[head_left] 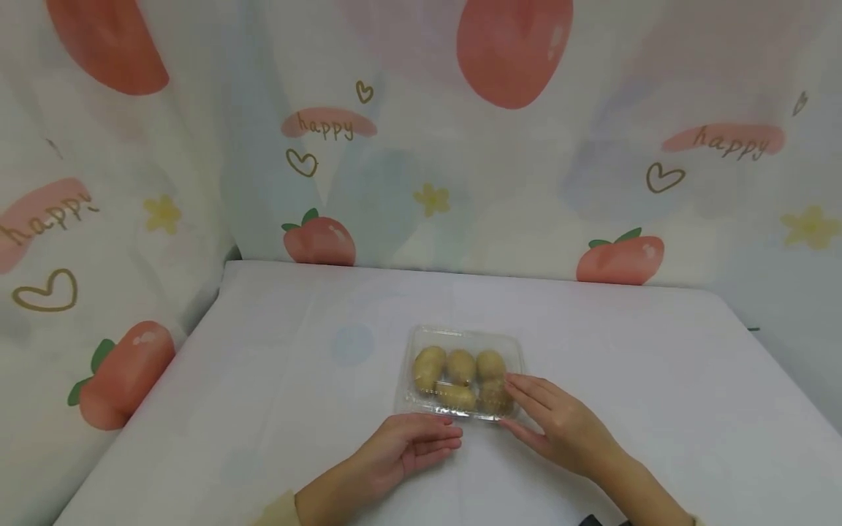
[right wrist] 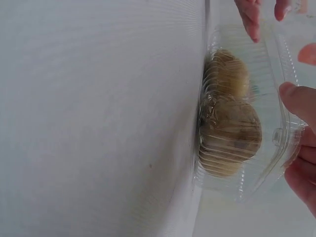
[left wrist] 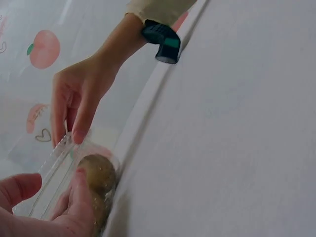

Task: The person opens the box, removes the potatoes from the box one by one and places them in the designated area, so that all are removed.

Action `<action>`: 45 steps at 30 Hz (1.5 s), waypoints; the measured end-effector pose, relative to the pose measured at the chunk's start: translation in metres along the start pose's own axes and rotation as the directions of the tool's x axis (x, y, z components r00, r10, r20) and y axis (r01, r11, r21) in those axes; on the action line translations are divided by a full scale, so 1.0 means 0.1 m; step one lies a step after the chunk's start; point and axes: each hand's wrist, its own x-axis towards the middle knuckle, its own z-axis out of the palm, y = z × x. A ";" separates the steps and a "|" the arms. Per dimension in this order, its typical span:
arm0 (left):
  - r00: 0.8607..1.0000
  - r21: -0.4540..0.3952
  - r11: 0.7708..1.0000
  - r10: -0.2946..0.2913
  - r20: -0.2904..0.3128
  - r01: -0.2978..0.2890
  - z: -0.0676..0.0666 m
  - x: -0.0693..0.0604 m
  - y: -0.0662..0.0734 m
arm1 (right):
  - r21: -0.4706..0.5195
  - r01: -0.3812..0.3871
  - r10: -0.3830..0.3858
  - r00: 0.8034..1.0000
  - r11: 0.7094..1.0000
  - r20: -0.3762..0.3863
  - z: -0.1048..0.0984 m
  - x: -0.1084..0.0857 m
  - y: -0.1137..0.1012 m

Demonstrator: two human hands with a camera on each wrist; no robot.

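A clear plastic container [head_left: 409,394] with several yellow-brown potatoes [head_left: 460,365] inside stands on the white-covered table. My right hand [head_left: 566,424] is at its right front corner. In the right wrist view, the right thumb [right wrist: 298,101] lies on the container's rim [right wrist: 281,138] with the other fingers below, pinching the edge. My left hand [head_left: 411,446] is just in front of the container, its fingers loosely bent and the thumb apart from them. The left wrist view shows that hand [left wrist: 59,212] close beside the container wall; whether it touches is unclear.
The table [head_left: 316,329] has a white cloth over it. Behind it and on the left hang printed curtains [head_left: 395,146] with peaches, hearts and flowers. A dark band with a small device [left wrist: 165,44] sits on the right wrist.
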 end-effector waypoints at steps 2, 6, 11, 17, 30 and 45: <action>1.000 -0.014 1.000 0.006 -0.024 -0.006 0.09 0.04 -0.07 | -0.002 -0.002 0.002 1.000 1.000 0.000 0.00 -0.01 -0.01; 0.997 -0.063 0.998 0.016 -0.070 -0.020 0.28 0.15 -0.22 | -0.003 -0.007 0.007 1.000 1.000 -0.009 -0.01 -0.03 -0.01; 0.992 -0.134 0.990 0.020 -0.121 -0.036 0.49 0.27 -0.35 | 0.006 -0.004 0.004 1.000 1.000 -0.016 -0.01 -0.03 -0.01; 0.983 -0.188 0.978 0.056 -0.172 -0.089 0.63 0.34 -0.45 | 0.011 -0.015 0.015 1.000 1.000 -0.009 -0.01 -0.01 -0.02; 0.947 -0.151 0.964 0.173 -0.272 -0.220 0.71 0.42 -0.56 | 0.003 -0.028 0.028 0.999 1.000 0.027 -0.03 -0.02 -0.04; 0.951 -0.118 0.970 0.179 -0.254 -0.214 0.69 0.45 -0.59 | 0.000 -0.024 0.024 0.999 1.000 0.032 -0.03 -0.04 -0.03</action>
